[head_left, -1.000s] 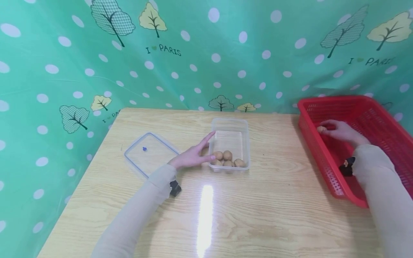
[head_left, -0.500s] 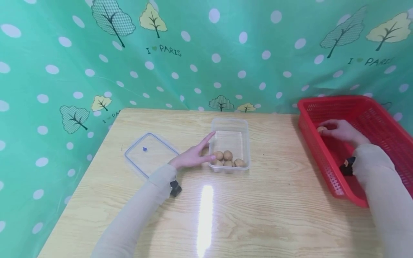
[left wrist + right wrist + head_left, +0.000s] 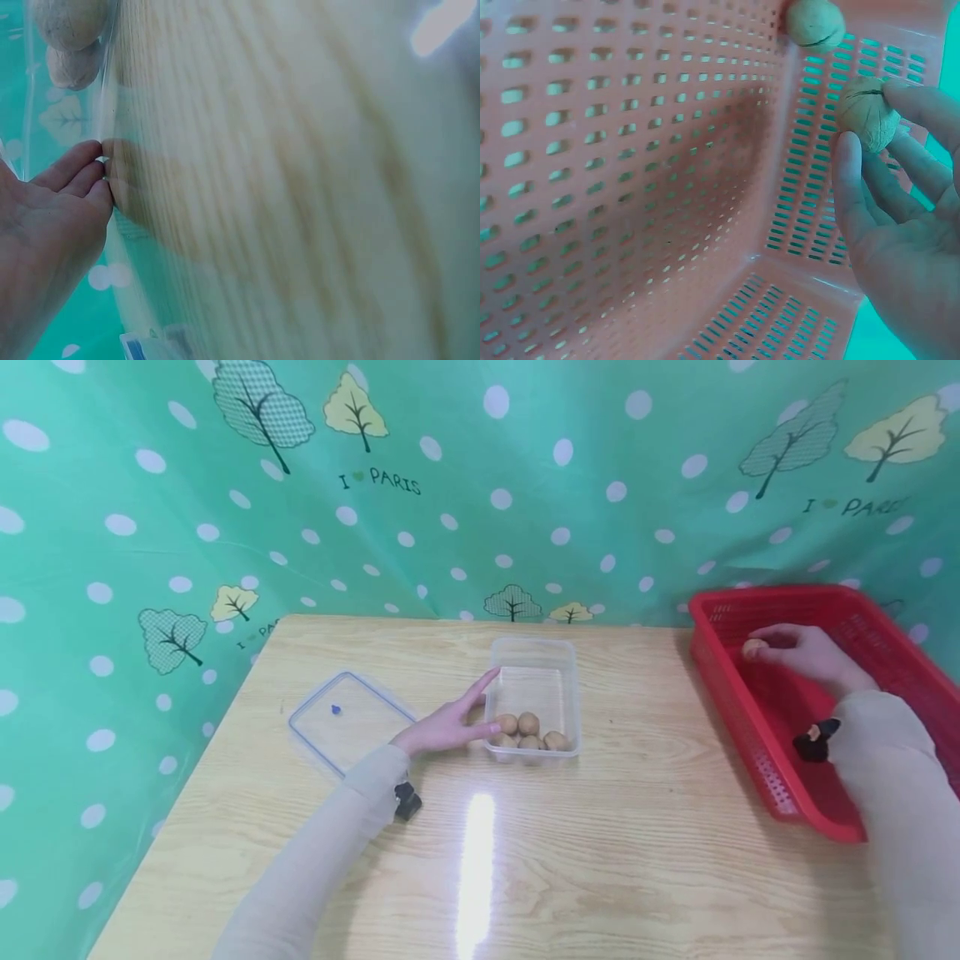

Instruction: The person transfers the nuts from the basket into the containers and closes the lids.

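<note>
– Inside the red plastic basket [image 3: 738,718], a round tan walnut [image 3: 868,116] is pinched by the right hand [image 3: 816,656]!
– Best lifted high! A clear plastic box [image 3: 532,693] is touched by the straight-fingered left hand [image 3: 448,725].

Wood-grain table [image 3: 637,860], clear blue-edged lid [image 3: 356,718], clear container [image 3: 534,687], red basket [image 3: 741,718]

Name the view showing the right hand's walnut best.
Right wrist view: the walnut appears large, its crease visible, in the right hand. The head view shows it small, partly covered; the left wrist, not at all.
</note>
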Available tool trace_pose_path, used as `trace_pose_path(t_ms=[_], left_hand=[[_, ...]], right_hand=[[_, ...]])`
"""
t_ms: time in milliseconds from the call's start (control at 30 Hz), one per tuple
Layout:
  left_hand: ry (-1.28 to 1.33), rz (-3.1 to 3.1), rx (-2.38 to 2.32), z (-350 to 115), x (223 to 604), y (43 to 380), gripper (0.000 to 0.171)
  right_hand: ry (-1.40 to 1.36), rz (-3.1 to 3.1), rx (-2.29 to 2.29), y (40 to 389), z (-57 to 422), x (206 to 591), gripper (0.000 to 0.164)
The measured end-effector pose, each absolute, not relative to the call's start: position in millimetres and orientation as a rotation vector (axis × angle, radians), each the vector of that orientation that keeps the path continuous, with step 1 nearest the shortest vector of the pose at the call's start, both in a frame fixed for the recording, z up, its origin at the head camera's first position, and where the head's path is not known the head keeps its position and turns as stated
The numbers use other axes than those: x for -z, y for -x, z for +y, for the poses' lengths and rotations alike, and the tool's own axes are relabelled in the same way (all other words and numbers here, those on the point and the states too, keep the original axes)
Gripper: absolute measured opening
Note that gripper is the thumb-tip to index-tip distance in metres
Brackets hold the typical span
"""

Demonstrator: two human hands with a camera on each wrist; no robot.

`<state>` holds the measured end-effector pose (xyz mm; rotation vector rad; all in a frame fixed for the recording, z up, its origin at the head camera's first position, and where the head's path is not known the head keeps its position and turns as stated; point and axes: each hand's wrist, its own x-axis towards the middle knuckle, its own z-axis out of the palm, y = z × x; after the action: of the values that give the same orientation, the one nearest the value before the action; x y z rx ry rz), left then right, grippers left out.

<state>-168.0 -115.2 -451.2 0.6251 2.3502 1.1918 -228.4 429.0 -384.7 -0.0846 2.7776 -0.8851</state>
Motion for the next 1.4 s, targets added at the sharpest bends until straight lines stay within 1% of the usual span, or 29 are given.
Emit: trace_pose_path(t_ms=[167,367,500,833,1133,1400], left_hand=[[-0.623,2.356,-1.188,-114.5,451.4,167.4,0.090],[-0.628,2.357,-1.193,-114.8,450.1,166.0,0.090],[-0.621,2.357,-1.190,-114.9,449.8,166.0,0.090],[-0.629,2.363,-1.195,-114.9,450.4,166.2,0.090],[-0.640,2.365,-1.200,-114.9,449.4,165.8,0.090],[-0.626,2.366,-1.190,-114.4,448.0,166.2,0.089]], right_hand=[[0.121,2.818,0.859,229.0,427.4,376.0,0.064],[0.089,2.810,0.865,224.3,423.7,363.9,0.069],[0.056,2.808,0.906,218.9,420.0,358.6,0.069],[0.092,2.843,1.061,212.1,408.0,346.9,0.060],[0.121,2.832,1.176,203.9,383.3,332.3,0.053],[0.177,2.826,1.126,197.8,360.4,325.7,0.055]])
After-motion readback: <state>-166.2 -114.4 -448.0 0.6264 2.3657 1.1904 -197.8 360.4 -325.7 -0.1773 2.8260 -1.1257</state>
